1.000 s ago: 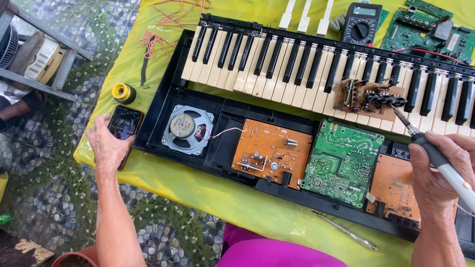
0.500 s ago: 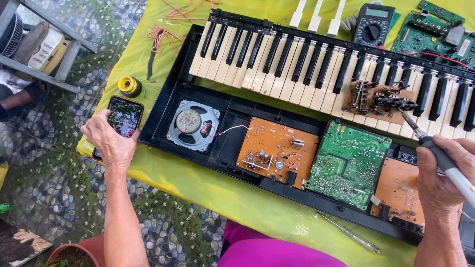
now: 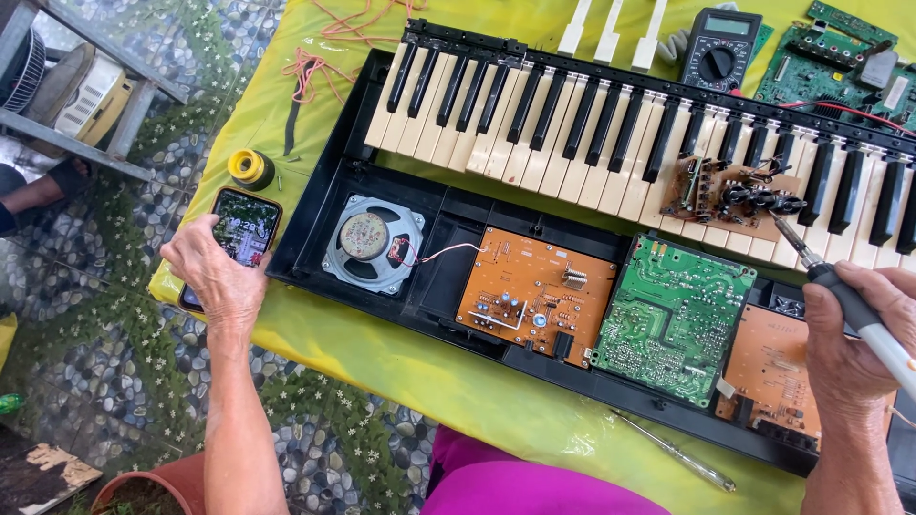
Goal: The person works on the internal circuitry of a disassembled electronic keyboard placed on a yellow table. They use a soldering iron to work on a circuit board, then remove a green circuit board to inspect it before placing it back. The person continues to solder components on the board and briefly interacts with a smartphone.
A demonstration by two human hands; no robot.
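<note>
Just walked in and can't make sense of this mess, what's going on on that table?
A person is working on an opened electronic keyboard lying on a yellow cloth. The right hand holds a soldering iron in a closed grip, its tip at a small brown circuit board resting on the keys. The left hand rests on a phone at the table edge. Inside the case sit a speaker, an orange board and a green board.

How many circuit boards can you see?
5. An orange board and a green board sit inside the keyboard case, another orange board by the right hand, a small brown board lies on the keys, and a green board top right. More may be hidden.
</note>
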